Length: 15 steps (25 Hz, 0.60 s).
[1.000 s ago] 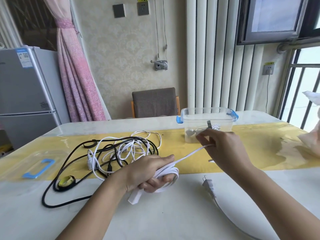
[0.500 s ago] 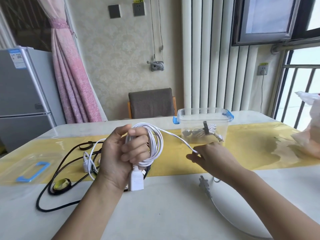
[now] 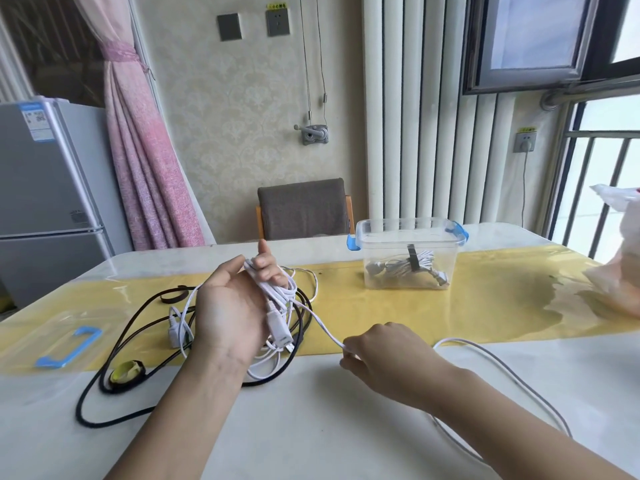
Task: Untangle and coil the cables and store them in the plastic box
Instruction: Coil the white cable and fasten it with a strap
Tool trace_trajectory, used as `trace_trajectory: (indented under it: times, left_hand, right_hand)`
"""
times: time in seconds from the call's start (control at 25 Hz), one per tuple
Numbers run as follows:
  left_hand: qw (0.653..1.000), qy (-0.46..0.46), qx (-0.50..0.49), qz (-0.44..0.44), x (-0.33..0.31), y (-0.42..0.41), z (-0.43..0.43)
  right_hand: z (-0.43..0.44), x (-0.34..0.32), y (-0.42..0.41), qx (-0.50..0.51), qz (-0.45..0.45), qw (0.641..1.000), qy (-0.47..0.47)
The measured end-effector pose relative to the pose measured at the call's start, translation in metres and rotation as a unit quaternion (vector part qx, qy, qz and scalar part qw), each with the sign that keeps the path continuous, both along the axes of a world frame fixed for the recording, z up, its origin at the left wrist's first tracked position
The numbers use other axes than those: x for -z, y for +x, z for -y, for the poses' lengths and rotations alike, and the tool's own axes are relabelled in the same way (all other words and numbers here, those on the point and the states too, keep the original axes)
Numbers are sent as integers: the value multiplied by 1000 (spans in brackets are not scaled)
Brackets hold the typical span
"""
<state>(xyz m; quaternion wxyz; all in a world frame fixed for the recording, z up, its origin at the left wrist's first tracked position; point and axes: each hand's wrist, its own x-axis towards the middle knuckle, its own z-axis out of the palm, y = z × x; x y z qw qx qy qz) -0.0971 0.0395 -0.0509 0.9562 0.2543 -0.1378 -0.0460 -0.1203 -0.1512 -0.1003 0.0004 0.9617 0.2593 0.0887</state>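
My left hand (image 3: 230,306) is raised palm-up over the table and holds a bundle of white cable loops (image 3: 277,296), with a white plug block hanging from it. A strand runs from the bundle down to my right hand (image 3: 384,355), which pinches it; the rest of the white cable (image 3: 502,368) trails right across the table. Behind my left hand lies a tangle of black cable (image 3: 114,355) and white cable. The clear plastic box (image 3: 408,233) with blue clips stands at the back and holds a tied white cable coil (image 3: 408,265).
The box's clear lid (image 3: 65,341) with a blue handle lies at the left on the yellow table runner (image 3: 485,306). A yellow-and-black strap roll (image 3: 126,370) sits beside the black cable. A plastic bag (image 3: 620,265) is at the right edge; a chair (image 3: 304,209) stands behind the table.
My left hand has turned palm-up and the white loops now lie across its fingers. My right hand has slid lower and nearer along the cable, and the loose plug has left the view.
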Motion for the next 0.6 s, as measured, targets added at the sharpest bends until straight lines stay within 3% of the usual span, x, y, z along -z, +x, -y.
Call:
trace_trajectory:
  times: [0.08,0.16,0.2,0.28,0.36,0.4,0.52,0.6]
  left_hand:
    - [994,97,-52,15,-3,-2,7]
    - [960,246,-130,42,2,-1,12]
    - [918,340,-191,69,8,1,14]
    - [787,507,-318,152,23,3,19]
    - [656,609,-376,238,39,5,23]
    - [618,641,-374,259,43,5,24]
    - [552,726,-313,266,44,7,19]
    - [556,750,-253,253,44,9,14]
  right_hand:
    - [-2,-1,-2,-20,10,1000,6]
    - [0,-5,-2,-34,26,999,21]
    - [1,-6,-2,-40,37,998,32]
    - [6,-7,0,-62,60,994,63]
    - [8,-5,3,-103,97,985,100]
    - [9,-3,4,-124,123,979,106]
    - [9,-3,6,-151,180,965,114]
    - [13,-10,7,-160,199,955,150]
